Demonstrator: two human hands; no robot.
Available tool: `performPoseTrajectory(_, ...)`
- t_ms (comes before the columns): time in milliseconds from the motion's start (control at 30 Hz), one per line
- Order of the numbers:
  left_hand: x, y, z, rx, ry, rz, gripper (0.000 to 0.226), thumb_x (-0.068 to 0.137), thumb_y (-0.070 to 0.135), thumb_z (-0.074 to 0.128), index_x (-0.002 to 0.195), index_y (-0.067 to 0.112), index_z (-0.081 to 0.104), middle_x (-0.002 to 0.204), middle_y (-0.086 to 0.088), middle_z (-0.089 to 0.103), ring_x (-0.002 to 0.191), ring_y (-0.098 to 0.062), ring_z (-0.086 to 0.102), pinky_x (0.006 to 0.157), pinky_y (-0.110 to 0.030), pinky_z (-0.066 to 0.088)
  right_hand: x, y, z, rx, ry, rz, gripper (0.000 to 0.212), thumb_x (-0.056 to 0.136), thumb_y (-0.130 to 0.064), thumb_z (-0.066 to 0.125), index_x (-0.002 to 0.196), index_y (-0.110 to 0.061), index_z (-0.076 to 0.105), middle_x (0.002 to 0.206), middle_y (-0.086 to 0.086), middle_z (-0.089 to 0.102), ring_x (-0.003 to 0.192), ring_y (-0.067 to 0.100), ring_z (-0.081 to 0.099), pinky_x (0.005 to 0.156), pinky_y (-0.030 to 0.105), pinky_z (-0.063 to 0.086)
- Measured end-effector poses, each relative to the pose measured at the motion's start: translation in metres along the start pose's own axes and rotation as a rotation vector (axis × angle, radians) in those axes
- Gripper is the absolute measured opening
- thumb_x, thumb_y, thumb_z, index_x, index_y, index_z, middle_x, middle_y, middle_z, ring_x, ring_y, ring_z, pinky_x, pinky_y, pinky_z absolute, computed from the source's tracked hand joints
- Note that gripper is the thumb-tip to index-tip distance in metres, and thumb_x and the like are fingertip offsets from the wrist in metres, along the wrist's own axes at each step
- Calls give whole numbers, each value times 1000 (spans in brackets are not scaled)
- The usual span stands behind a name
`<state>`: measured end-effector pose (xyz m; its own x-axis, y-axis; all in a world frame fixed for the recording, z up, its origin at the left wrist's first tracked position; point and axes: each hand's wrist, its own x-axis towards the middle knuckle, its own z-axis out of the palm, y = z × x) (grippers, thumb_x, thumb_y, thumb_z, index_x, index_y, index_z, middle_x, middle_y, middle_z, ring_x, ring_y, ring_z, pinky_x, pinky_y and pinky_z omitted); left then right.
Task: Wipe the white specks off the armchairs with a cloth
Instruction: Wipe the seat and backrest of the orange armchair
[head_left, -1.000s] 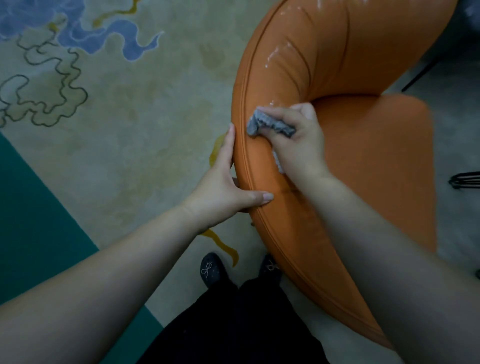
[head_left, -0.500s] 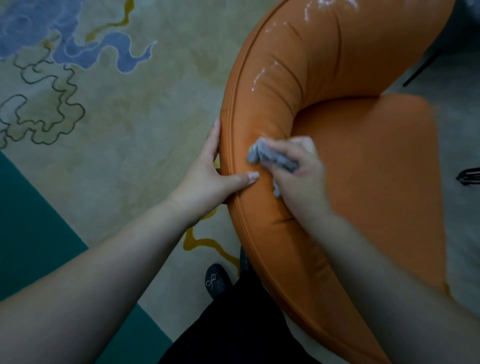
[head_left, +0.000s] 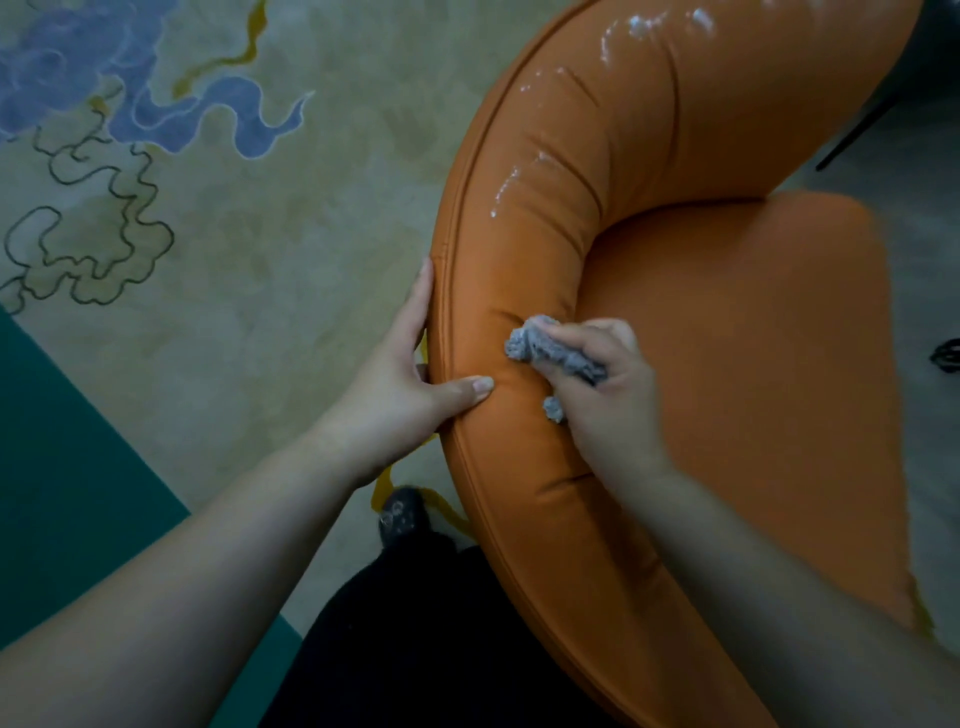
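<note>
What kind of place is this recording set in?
Probably a lounge or hotel-style sitting area: an orange armchair stands on a patterned carpet with cloud motifs, and thin dark furniture legs show beyond it.

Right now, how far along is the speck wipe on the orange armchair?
Done: the backrest stretch of the orange armchair around the hands looks free of specks. In hand: the right hand grips a bunched grey cloth on the padding, while the left hand braces the outer edge. Left: white specks run along the backrest further up to the top of the frame. No other armchair is in view.
</note>
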<state>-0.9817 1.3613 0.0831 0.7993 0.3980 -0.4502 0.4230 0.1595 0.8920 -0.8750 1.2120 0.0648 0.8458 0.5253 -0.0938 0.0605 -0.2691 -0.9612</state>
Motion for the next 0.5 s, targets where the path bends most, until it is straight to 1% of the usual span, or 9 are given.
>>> performPoseTrajectory(100, 5, 3, 0, 40, 17, 11, 111, 75, 18, 80, 147, 52, 3, 157, 18, 15, 116, -18, 60, 81, -38, 58, 31, -9, 13, -1, 75, 24, 24, 82, -5, 71, 98, -22, 71, 104, 9, 48, 80, -2, 56, 73, 9, 44)
performPoseTrajectory(133, 8, 5, -1, 57, 17, 18, 113, 72, 22, 81, 147, 52, 3, 157, 18, 17, 119, -18, 57, 84, -40, 57, 44, -13, 19, 3, 122, 39, 20, 83, -6, 70, 100, -17, 71, 104, 7, 48, 79, -1, 56, 73, 9, 44)
performPoseTrajectory(167, 12, 7, -2, 69, 10, 19, 114, 68, 28, 82, 147, 52, 3, 157, 18, 18, 122, -19, 55, 87, -42, 56, 52, -17, 24, 6, 173, 53, 19, 83, -6, 70, 101, -14, 72, 104, 5, 49, 81, -3, 55, 76, 6, 42)
performPoseTrajectory(233, 21, 13, -6, 79, -12, 21, 118, 61, 36, 83, 147, 52, 4, 156, 18, 20, 123, -21, 54, 91, -46, 53, 51, -18, 25, 28, 218, 69, 20, 83, -6, 70, 101, -15, 71, 105, 5, 51, 81, -12, 54, 76, 1, 39)
performPoseTrajectory(300, 34, 19, -12, 108, -24, 21, 119, 59, 41, 84, 147, 51, 5, 156, 17, 19, 126, -21, 51, 95, -47, 51, 29, -17, 19, 49, 164, 54, 23, 81, -4, 72, 98, -19, 68, 105, 11, 52, 76, -15, 55, 69, 0, 40)
performPoseTrajectory(333, 40, 22, -14, 134, -29, 19, 121, 57, 44, 85, 148, 50, 5, 156, 17, 18, 128, -20, 48, 97, -48, 49, 17, -16, 15, 52, 129, 42, 25, 80, -3, 72, 97, -21, 68, 105, 13, 52, 74, -15, 56, 68, 1, 41)
performPoseTrajectory(400, 51, 30, -20, 185, -53, 23, 125, 53, 48, 85, 149, 47, 4, 156, 18, 16, 131, -20, 45, 98, -48, 48, 4, -16, 12, 61, 102, 29, 29, 78, -2, 73, 93, -26, 67, 103, 12, 52, 80, -12, 56, 72, 3, 43)
performPoseTrajectory(433, 57, 34, -23, 208, -75, 26, 128, 50, 50, 85, 149, 47, 4, 156, 18, 16, 130, -21, 46, 98, -49, 48, 8, -17, 14, 56, 116, 26, 30, 78, -2, 74, 92, -27, 67, 103, 10, 52, 83, -11, 56, 75, 4, 42)
performPoseTrajectory(500, 66, 41, -29, 243, -121, 14, 131, 47, 51, 85, 149, 47, 3, 156, 18, 16, 126, -22, 50, 94, -47, 51, 31, -22, 23, 41, 197, 23, 28, 78, -1, 72, 93, -24, 67, 104, 10, 52, 83, -10, 55, 74, 3, 41)
